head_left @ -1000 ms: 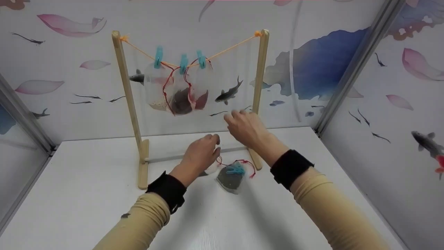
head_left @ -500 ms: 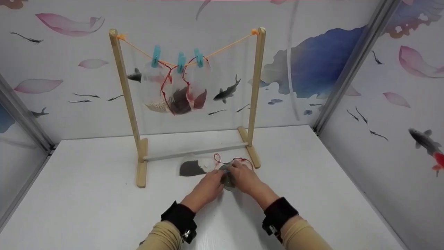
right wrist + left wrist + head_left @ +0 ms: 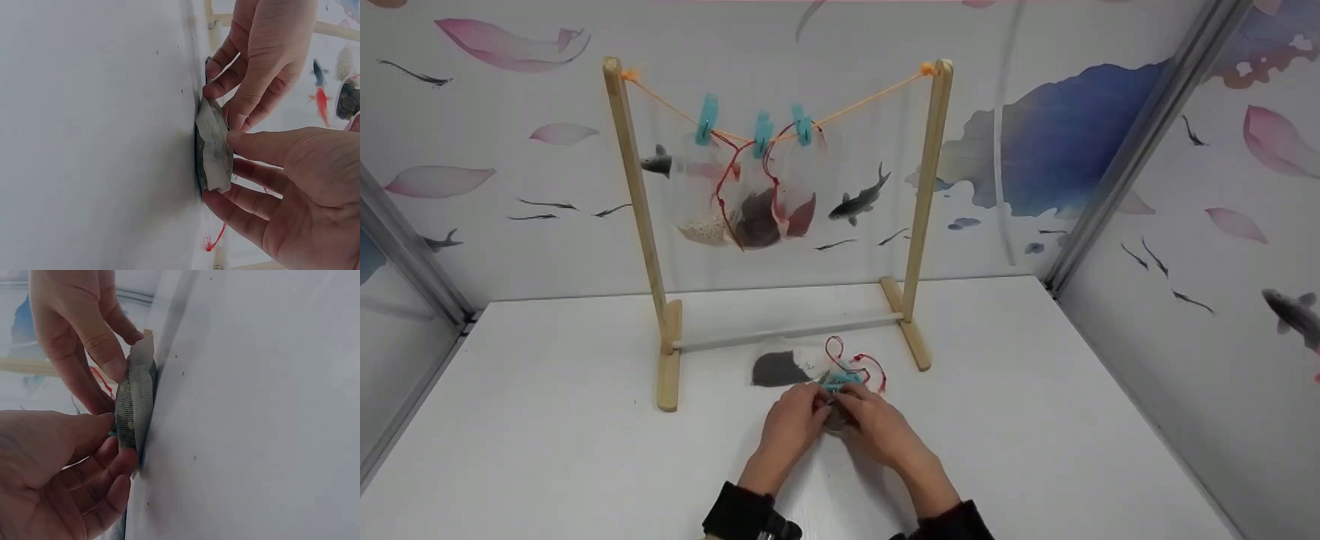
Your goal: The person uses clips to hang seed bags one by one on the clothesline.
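A small sheer drawstring pouch (image 3: 215,149) with grey-green filling lies at the table's front-centre, with both hands on it. My left hand (image 3: 791,420) pinches its left side between thumb and fingers. On the opposite side my right hand (image 3: 881,427) grips it, thumb on top and fingers at its lower edge. Light blue clothespins (image 3: 844,379) lie on the pouch just beyond my fingertips; their exact number is unclear. A red cord (image 3: 876,363) trails from its far end. Most of the pouch is hidden by the hands in the head view.
Another sheer pouch with dark filling (image 3: 780,369) lies behind the hands. A wooden stand (image 3: 924,202) rises at the back, an orange string (image 3: 870,101) between its posts. Three filled pouches (image 3: 757,219) hang there from blue clothespins (image 3: 763,135). Printed walls enclose the white table (image 3: 547,435).
Both hands have come down from the air beside the stand onto the pouch and taken hold of it. The pouch has been drawn slightly nearer and to the left.
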Demonstrator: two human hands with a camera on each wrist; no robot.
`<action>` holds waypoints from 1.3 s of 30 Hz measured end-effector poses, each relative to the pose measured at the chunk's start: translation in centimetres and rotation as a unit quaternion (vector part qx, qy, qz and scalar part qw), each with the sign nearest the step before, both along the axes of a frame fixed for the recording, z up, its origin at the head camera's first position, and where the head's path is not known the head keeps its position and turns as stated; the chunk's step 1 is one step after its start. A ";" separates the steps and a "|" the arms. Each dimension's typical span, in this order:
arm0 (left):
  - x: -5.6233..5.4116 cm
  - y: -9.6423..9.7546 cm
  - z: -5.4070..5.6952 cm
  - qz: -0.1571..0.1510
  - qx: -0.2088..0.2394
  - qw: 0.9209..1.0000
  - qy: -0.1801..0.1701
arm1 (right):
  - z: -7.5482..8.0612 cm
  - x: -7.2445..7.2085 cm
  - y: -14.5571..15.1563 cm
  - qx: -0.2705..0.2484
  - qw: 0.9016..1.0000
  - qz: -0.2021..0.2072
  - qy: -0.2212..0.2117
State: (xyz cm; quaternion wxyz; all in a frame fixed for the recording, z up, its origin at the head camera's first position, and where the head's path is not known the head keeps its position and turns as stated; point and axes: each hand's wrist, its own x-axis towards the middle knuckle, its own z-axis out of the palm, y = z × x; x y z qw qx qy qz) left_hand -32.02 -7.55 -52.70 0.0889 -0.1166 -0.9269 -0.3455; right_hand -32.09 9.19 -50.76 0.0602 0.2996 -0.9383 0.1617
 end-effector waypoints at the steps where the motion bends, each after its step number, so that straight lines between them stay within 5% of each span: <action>1: 0.0 -0.1 0.0 0.009 -0.005 1.000 -0.001 | 0.0 0.2 0.0 -0.001 1.000 0.003 -0.003; 10: -0.2 -1.3 -0.3 0.063 0.022 0.997 0.040 | 0.2 0.0 -0.4 -0.047 0.991 -0.016 -0.127; 17: -0.2 -2.6 1.0 0.057 0.106 0.993 0.002 | 0.6 0.0 -0.4 -0.071 0.983 -0.021 -0.167; 28: 0.2 -2.2 2.3 -0.034 0.140 0.989 -0.035 | 2.0 0.0 0.0 -0.170 0.978 -0.024 -0.122; 39: 0.2 -2.8 3.1 -0.116 0.168 0.978 -0.050 | 1.5 -0.4 0.8 -0.179 0.971 -0.020 -0.156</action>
